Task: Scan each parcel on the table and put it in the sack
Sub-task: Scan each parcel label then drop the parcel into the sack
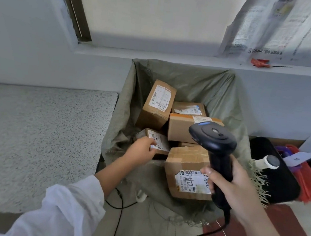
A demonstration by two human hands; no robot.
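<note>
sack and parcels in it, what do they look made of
Sack: seemingly coarse woven fabric, dull olive; frayed threads hang from its edge. Parcels: brown cardboard, matte, with tape strips and white paper labels.

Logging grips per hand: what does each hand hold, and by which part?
The right hand grips the scanner by its handle. The left hand holds the small parcel by its near end, inside the sack.
</note>
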